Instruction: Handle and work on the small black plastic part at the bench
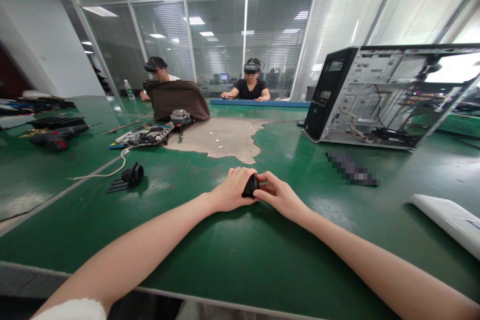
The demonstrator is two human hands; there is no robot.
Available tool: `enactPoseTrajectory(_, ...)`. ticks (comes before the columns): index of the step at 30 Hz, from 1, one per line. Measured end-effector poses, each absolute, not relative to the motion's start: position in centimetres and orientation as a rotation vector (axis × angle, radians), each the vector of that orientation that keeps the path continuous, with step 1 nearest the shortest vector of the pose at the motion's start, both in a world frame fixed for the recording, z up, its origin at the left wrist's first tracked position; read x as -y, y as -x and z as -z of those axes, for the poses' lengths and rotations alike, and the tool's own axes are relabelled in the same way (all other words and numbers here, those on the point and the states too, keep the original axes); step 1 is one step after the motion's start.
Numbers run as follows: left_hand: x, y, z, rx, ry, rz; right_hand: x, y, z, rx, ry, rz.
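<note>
Both hands meet around a small black plastic part [250, 186] over the green table [210, 255]. My left hand [233, 190] is wrapped over its left side, back of the hand up, and hides much of it. On the right side, my right hand [275, 194] pinches the part's edge between thumb and fingers. Left of the hands, another black part [132, 175] with a round end and thin prongs lies on the table.
An open computer case [326, 100] stands at the right, a dark blurred object [351, 169] before it and a white panel [450, 217] nearer. Circuit boards [146, 135], a cable [122, 164] and a drill [58, 137] lie left. Two people sit across the table.
</note>
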State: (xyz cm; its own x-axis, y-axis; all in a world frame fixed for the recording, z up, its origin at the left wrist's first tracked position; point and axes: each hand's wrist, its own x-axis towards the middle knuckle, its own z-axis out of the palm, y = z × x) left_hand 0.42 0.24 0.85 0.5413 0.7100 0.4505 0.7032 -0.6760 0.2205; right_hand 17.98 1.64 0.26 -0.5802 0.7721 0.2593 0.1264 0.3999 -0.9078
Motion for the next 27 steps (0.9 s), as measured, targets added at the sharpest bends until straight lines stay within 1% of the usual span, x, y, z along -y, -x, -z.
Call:
enactPoseTrajectory(5,-0.34,-0.45,-0.83,-1.25,-2.753,-0.822,-1.52,-17.71,-0.11,1.966,0.802,-1.078)
enactPoseTrajectory(10,-0.37,-0.46,-0.72,-1.251,-2.752,-0.815,-1.94,-17.38,-0.04,1.933,0.79,-1.167)
enactPoseTrajectory(15,-0.49,-0.48,-0.62,-1.256,-2.746,-0.829,-1.77,-17.51,-0.06,2.002,0.761,-1.126)
enactPoseTrajectory(21,-0.54,-0.41,-0.63,-1.269,-2.728,-0.815,-1.17,-17.8,-0.07,2.081,0.716,-0.967)
enactPoseTrajectory(27,-0.5,-0.51,-0.66,-1.267,-2.723,-0.837,-1.61,-17.52,0.1,1.993,0.742,-1.055)
